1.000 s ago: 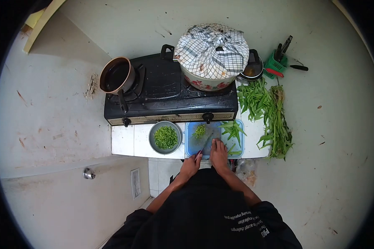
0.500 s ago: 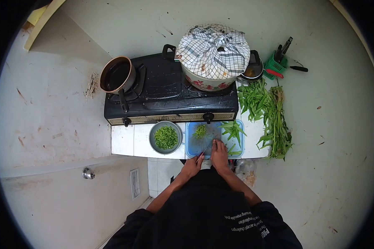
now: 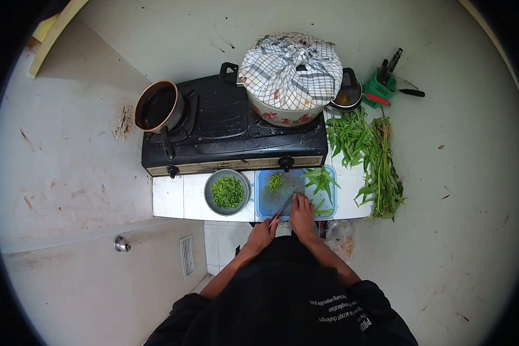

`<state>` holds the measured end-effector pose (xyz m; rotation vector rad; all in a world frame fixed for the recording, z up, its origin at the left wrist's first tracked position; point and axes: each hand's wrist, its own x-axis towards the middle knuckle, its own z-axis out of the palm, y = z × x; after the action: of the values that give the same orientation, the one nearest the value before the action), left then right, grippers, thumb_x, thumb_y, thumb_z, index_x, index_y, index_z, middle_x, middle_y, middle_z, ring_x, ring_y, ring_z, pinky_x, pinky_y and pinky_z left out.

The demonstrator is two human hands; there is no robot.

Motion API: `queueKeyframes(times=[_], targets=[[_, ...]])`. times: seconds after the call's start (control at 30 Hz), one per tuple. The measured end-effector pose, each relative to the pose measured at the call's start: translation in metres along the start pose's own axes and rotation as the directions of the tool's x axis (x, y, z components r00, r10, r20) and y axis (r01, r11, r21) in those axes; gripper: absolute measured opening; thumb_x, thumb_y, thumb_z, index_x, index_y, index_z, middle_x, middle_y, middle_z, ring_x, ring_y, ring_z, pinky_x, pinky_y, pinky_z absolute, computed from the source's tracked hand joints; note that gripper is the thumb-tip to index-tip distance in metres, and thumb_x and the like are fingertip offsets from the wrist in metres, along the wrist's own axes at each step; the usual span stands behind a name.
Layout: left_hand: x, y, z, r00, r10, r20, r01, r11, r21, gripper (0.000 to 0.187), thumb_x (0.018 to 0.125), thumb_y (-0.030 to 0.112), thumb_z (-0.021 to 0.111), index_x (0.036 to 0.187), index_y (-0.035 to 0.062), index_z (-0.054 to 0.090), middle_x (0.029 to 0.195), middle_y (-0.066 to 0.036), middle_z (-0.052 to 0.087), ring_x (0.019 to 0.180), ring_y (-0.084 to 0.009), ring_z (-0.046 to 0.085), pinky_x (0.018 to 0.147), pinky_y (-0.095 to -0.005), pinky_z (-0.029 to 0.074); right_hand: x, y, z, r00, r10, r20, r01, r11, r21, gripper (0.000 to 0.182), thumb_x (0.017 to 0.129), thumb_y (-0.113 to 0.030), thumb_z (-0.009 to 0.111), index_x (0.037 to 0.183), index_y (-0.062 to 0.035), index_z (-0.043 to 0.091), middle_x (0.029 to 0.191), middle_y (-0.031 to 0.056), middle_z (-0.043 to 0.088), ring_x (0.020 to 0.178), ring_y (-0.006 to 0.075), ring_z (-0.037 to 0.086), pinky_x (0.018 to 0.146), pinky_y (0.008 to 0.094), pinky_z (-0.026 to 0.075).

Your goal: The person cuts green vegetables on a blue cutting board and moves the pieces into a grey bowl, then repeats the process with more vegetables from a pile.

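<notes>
My left hand (image 3: 262, 235) is closed round the reddish handle of a knife (image 3: 283, 207), whose blade slants up and right over a blue cutting board (image 3: 262, 202). My right hand (image 3: 302, 218) presses down beside the blade tip with bent fingers; whatever lies under them is hidden. A small heap of chopped greens (image 3: 274, 183) is on the board's left half. On its right half lie uncut leaves (image 3: 321, 179) and a few cut stems (image 3: 323, 211). Left of the board stands a grey bowl (image 3: 209, 203) filled with chopped greens (image 3: 228, 192).
Behind the board is a black gas stove (image 3: 219, 118) with a saucepan (image 3: 175, 109) and a large cloth-covered pot (image 3: 285, 115). Long leafy stalks (image 3: 386, 173) lie at the right of the tiled counter (image 3: 193, 193). A green basket (image 3: 376, 87) holds utensils.
The knife blade and my left hand have shifted slightly against the board, and the blade is more visible. My right hand stays at nearly the same spot. The whole view has moved a little.
</notes>
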<state>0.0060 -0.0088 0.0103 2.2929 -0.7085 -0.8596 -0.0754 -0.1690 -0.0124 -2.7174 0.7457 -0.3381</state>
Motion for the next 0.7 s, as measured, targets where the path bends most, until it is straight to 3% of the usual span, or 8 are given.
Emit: queueKeyframes(times=[0.07, 0.37, 0.57, 0.7], targets=[[-0.009, 0.002, -0.005, 0.998, -0.058, 0.027, 0.056, 0.995, 0.086, 0.053, 0.102, 0.047, 0.051, 0.101, -0.0034, 0.067, 0.082, -0.036, 0.065, 0.084, -0.0549, 0.065, 0.074, -0.0602, 0.052, -0.002, 0.002, 0.003, 1.000, 0.004, -0.019, -0.004, 1.000, 0.019, 0.037, 0.092, -0.010, 0.059, 0.126, 0.0032, 0.061, 0.127, 0.0128, 0.058, 0.117, 0.0299, 0.054, 0.093, 0.0431, 0.045], [0.016, 0.016, -0.008, 0.993, -0.117, 0.001, 0.117, 0.993, 0.014, 0.057, 0.103, 0.049, 0.047, 0.102, -0.0043, 0.066, 0.085, -0.037, 0.066, 0.089, -0.0547, 0.065, 0.079, -0.0596, 0.052, -0.005, 0.005, 0.000, 0.999, 0.005, -0.052, 0.004, 0.985, 0.175, 0.034, 0.094, -0.007, 0.058, 0.126, 0.0036, 0.061, 0.128, 0.0141, 0.057, 0.119, 0.0331, 0.054, 0.098, 0.0454, 0.043], [0.010, 0.012, 0.002, 0.995, -0.030, 0.093, 0.036, 0.998, -0.057, 0.059, 0.103, 0.050, 0.047, 0.098, -0.0055, 0.065, 0.087, -0.035, 0.066, 0.090, -0.0533, 0.065, 0.080, -0.0585, 0.051, -0.006, 0.009, -0.007, 0.999, 0.021, -0.034, -0.011, 0.965, 0.262, 0.031, 0.094, -0.004, 0.058, 0.123, 0.0045, 0.063, 0.127, 0.0172, 0.059, 0.118, 0.0365, 0.056, 0.099, 0.0447, 0.045], [0.015, -0.002, 0.017, 0.999, 0.032, 0.013, -0.031, 0.996, -0.080, 0.058, 0.103, 0.050, 0.048, 0.098, -0.0052, 0.065, 0.086, -0.035, 0.066, 0.090, -0.0538, 0.064, 0.080, -0.0588, 0.051, -0.005, 0.022, -0.016, 0.992, 0.071, -0.104, -0.029, 0.933, 0.359, 0.030, 0.093, 0.000, 0.056, 0.121, 0.0052, 0.064, 0.123, 0.0201, 0.062, 0.112, 0.0386, 0.059, 0.099, 0.0432, 0.048]])
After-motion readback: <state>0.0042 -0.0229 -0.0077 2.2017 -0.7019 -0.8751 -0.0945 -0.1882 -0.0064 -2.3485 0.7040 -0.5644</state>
